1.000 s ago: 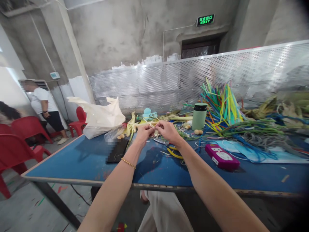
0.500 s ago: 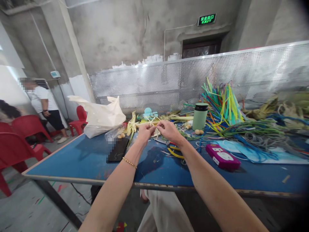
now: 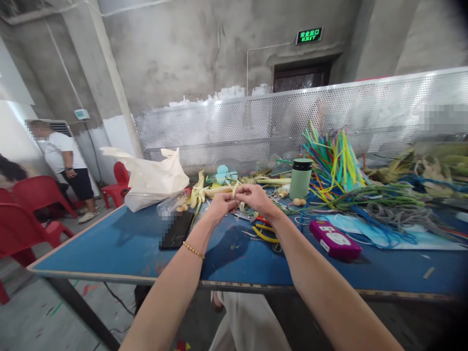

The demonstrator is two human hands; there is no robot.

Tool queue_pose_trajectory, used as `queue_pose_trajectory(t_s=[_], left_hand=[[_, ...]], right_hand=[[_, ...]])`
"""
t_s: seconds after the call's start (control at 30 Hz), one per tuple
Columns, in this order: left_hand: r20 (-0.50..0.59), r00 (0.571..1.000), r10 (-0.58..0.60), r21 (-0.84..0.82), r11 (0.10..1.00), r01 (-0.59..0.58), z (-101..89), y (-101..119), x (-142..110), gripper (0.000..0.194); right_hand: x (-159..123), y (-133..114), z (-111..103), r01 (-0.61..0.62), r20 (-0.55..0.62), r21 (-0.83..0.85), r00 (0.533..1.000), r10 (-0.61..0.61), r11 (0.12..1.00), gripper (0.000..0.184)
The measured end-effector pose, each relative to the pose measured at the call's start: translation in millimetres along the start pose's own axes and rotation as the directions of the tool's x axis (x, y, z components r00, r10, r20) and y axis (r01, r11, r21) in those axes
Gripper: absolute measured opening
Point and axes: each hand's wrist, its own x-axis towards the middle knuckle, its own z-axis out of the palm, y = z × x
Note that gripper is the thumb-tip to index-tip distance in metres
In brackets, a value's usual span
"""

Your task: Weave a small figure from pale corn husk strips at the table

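Note:
Above the blue table (image 3: 120, 253), my left hand (image 3: 220, 204) and my right hand (image 3: 255, 199) meet, fingertips pinched together on a thin pale strip (image 3: 236, 187) that looks like corn husk. One end of it sticks up between the fingers; the rest is mostly covered. Close below my right hand lie pliers (image 3: 266, 234) with red and yellow handles, partly behind my forearm. Corn husks (image 3: 198, 191) and stalks are spread just beyond both hands. Small round wooden-looking beads (image 3: 299, 201) sit by a green tumbler (image 3: 300, 183) with a black lid.
A white plastic bag (image 3: 157, 178) and a dark phone-like slab (image 3: 178, 231) are on the left. To the right are a purple box (image 3: 334, 240), bundled coloured strips (image 3: 340, 161), tangled cords (image 3: 387, 195) and blue face masks (image 3: 409, 236). Behind stands a perforated metal panel (image 3: 219, 131). A person (image 3: 68, 156) stands beyond red chairs (image 3: 42, 195).
My two hands have come closer together, the fingertips now meeting around the pale strip. The whole view has shifted slightly; the things on the table have stayed in place.

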Motion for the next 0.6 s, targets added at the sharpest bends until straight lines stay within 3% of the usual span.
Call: queue_pose_trajectory(t_s=[0.17,0.4,0.6], left_hand=[[0.074,0.997,-0.034,-0.054,0.998,0.038,-1.3,9,-4,0.034],[0.039,0.999,-0.017,-0.134,0.991,0.022,-1.4,12,-7,0.025],[0.033,0.999,-0.035,-0.134,0.990,0.039,0.2,12,-7,0.025]], right_hand=[[-6,-10,-3,-0.220,-0.043,0.245,0.971,0.237,0.944,0.015],[-2,-9,-6,-0.198,-0.077,0.311,0.970,0.232,0.930,0.012],[-2,-9,-5,-0.130,-0.055,0.280,0.987,0.151,0.951,0.016]])
